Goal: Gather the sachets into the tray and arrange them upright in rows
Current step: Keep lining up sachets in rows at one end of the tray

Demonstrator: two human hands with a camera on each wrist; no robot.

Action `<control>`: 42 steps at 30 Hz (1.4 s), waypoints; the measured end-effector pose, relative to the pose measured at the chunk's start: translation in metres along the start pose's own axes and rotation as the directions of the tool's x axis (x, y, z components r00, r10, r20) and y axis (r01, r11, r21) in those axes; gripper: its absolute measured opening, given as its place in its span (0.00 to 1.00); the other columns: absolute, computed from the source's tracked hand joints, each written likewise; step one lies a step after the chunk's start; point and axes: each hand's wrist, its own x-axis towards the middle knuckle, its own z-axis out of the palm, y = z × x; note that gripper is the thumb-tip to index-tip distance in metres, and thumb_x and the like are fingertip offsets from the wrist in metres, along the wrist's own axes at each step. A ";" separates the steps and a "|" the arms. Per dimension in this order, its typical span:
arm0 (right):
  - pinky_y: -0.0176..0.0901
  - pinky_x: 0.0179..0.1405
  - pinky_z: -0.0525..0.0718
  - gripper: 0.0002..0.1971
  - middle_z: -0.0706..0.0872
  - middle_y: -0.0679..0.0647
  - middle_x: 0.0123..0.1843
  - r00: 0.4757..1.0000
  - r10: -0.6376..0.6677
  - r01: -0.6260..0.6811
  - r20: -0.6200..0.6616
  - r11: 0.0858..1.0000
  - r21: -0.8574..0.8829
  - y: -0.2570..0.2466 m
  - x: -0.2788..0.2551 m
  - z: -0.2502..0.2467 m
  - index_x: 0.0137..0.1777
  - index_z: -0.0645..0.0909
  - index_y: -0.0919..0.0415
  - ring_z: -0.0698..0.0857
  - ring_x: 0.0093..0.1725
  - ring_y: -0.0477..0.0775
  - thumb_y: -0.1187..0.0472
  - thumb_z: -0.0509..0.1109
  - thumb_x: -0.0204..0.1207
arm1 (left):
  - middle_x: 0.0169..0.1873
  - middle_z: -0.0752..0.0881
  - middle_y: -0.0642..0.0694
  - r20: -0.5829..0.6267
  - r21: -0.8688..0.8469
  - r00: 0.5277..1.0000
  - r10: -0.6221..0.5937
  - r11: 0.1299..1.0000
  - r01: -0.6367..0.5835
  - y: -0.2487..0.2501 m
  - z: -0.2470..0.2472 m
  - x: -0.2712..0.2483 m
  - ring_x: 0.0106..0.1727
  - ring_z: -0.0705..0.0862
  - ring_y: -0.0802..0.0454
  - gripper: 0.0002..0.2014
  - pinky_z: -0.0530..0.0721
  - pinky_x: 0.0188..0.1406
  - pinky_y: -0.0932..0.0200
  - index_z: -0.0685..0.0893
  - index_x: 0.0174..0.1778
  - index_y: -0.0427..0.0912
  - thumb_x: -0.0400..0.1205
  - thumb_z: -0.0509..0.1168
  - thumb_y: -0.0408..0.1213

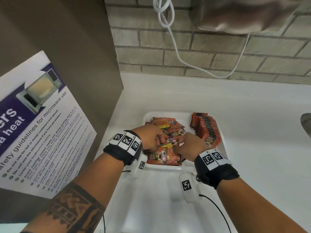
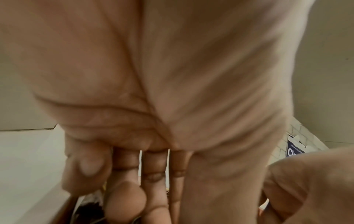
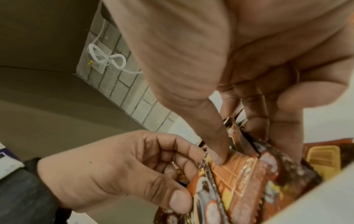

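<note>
Both hands work inside the white tray (image 1: pixel 182 168) on the desk (image 1: pixel 252 148). The left hand (image 1: pixel 149 137) and right hand (image 1: pixel 188 147) each pinch loose sachets (image 1: pixel 161 157) from the jumbled heap. One upright row (image 1: pixel 206 128) stands at three o'clock. Next, I'd judge, squaring this bundle and standing it beside that row.

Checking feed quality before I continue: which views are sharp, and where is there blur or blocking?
Head view: sharp on the white plastic tray and orange-brown coffee sachets, edges bowed, top right smeared. Left wrist view: blurred, the left hand fills it. Right wrist view: dim, soft, sachets readable under the right hand.
</note>
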 end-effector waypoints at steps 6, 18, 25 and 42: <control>0.44 0.46 0.84 0.43 0.84 0.56 0.60 0.997 0.079 -0.075 -0.024 0.986 0.150 0.003 0.006 0.009 0.74 0.66 0.64 0.87 0.56 0.57 0.48 0.85 0.65 | 0.46 0.88 0.49 -0.001 0.004 1.000 0.005 1.000 -0.005 -0.002 -0.001 -0.001 0.45 0.86 0.52 0.25 0.85 0.44 0.58 0.83 0.63 0.46 0.71 0.82 0.30; 0.42 0.37 0.75 0.18 0.81 0.49 0.39 0.991 -0.119 0.113 0.060 0.988 0.106 0.002 -0.002 0.015 0.49 0.82 0.57 0.80 0.41 0.51 0.46 0.81 0.70 | 0.48 0.89 0.50 -0.018 -0.025 1.000 0.013 1.000 -0.014 0.005 -0.002 -0.004 0.49 0.87 0.51 0.25 0.83 0.50 0.58 0.80 0.62 0.47 0.72 0.81 0.30; 0.45 0.34 0.69 0.18 0.74 0.50 0.31 0.988 -0.151 0.142 0.033 0.971 0.193 0.011 0.003 0.011 0.36 0.75 0.59 0.73 0.32 0.50 0.52 0.82 0.69 | 0.46 0.91 0.51 -0.046 -0.101 0.999 0.008 0.995 -0.013 0.000 -0.013 -0.005 0.49 0.89 0.51 0.26 0.85 0.55 0.51 0.80 0.60 0.48 0.70 0.83 0.40; 0.46 0.51 0.87 0.07 0.91 0.47 0.46 0.985 -0.169 0.149 0.045 0.943 0.297 0.058 0.002 -0.009 0.51 0.86 0.53 0.89 0.47 0.50 0.58 0.78 0.75 | 0.44 0.84 0.54 -0.201 -0.053 0.979 0.033 0.998 -0.045 0.019 -0.013 0.011 0.41 0.79 0.58 0.06 0.75 0.34 0.63 0.85 0.53 0.46 0.86 0.63 0.38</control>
